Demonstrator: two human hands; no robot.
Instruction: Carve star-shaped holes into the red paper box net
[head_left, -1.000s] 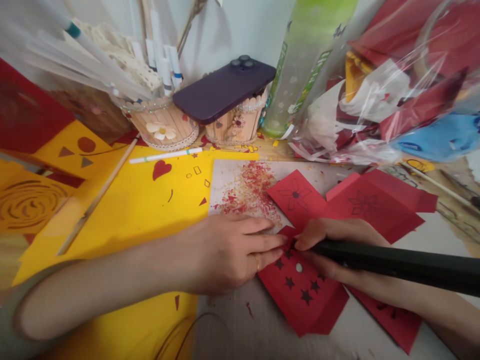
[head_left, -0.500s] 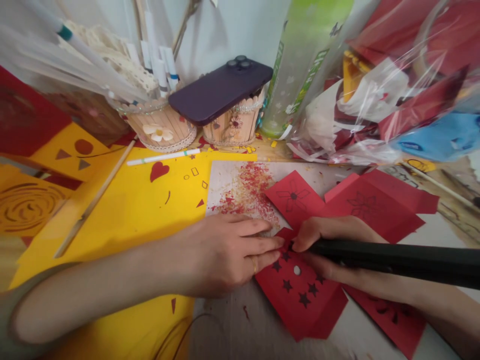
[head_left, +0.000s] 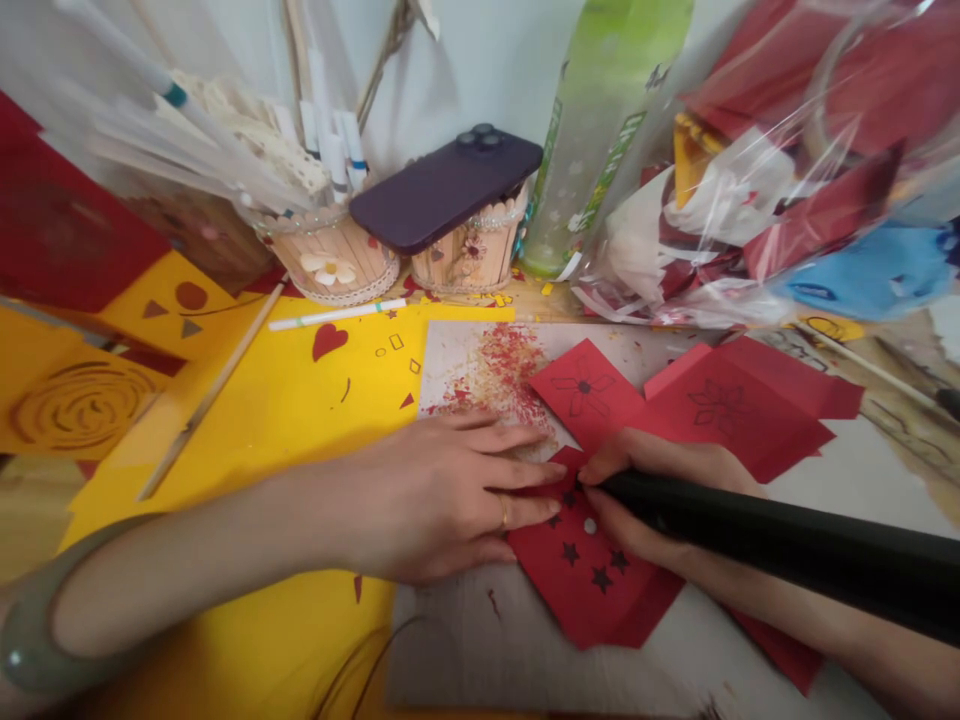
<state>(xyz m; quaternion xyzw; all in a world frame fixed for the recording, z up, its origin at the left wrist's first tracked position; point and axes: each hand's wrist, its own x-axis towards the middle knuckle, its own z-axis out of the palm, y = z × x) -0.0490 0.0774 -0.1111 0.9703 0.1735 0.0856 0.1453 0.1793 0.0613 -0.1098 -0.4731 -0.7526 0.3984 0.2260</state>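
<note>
- A person's left hand [head_left: 450, 505] lies flat, fingers spread, tips resting on the upper left edge of a red card [head_left: 592, 552] marked with dark stars; the card lies on a grey board [head_left: 450, 650], under both hands.
- The right hand [head_left: 660, 490] is closed around a long black tool [head_left: 765, 548], pinched low near the card's top corner; its tip is hidden by the fingers — whether it cuts or draws cannot be told.
- The two hands work close together; should the tip skid, through too hard a push, it could run into the left fingertips or spoil a star.
- Were the left fingers to ease off, the card could turn beneath the tool and send a line astray.
- Behind, a phone [head_left: 450, 190] sits tilted across a wooden cup [head_left: 472, 250] — a knock to the cup could tip it down.
</note>
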